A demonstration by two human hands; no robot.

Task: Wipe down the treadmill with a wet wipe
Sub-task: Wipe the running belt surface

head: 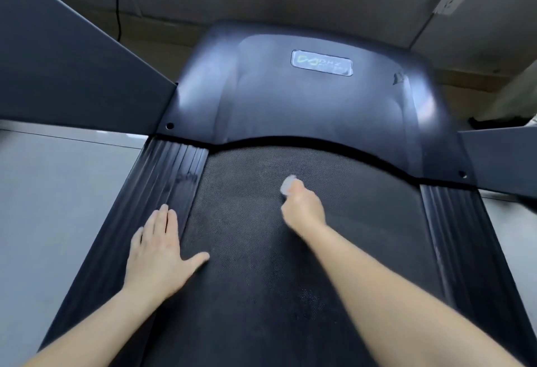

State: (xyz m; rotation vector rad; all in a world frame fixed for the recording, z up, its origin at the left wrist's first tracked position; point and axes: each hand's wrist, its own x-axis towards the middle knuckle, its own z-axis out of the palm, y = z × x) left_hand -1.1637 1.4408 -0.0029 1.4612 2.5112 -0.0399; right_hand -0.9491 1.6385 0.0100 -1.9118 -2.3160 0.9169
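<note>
The black treadmill belt (261, 250) fills the middle of the view, with ribbed side rails (171, 174) on both sides and a dark motor cover (305, 99) ahead. My right hand (303, 209) grips a small bunched white wet wipe (288, 184) and holds it against the belt near the centre, blurred by motion. Flat on the belt's left edge lies my left hand (158, 253), its fingers straight and reaching onto the left rail, thumb spread out.
A dark upright frame panel (66, 61) rises at the left and another (499, 160) at the right. Grey floor (58, 206) lies beside the treadmill. A black cable (117, 3) hangs on the wall behind, and a wall socket (449, 3) sits at the upper right.
</note>
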